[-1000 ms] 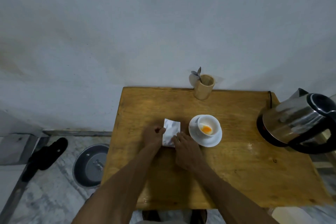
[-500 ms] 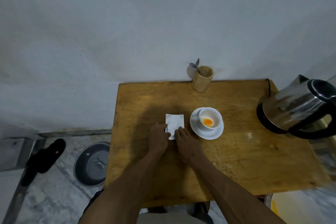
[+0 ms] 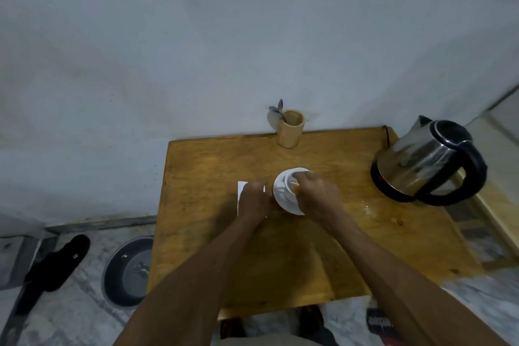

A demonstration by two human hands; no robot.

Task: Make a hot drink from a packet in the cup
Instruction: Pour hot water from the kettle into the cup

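Note:
A white cup [image 3: 288,183] with orange powder in it stands on a white saucer [image 3: 281,199] in the middle of the wooden table [image 3: 295,255]. My right hand [image 3: 316,194] lies over the cup's right side, fingers curled around its rim. Just left of the saucer lies a white packet [image 3: 242,191], flat on the table. My left hand [image 3: 254,200] covers most of it, fingers closed on it. The steel electric kettle [image 3: 427,161] with a black handle stands at the table's right edge, apart from both hands.
A wooden holder [image 3: 290,128] with spoons stands at the table's far edge against the wall. Water drops glisten on the table near the kettle. On the floor to the left are a grey basin [image 3: 127,272] and a black slipper [image 3: 56,264].
My right hand has left the packet and moved right onto the cup. My left hand stays on the packet. The view has shifted, so the table sits lower in frame.

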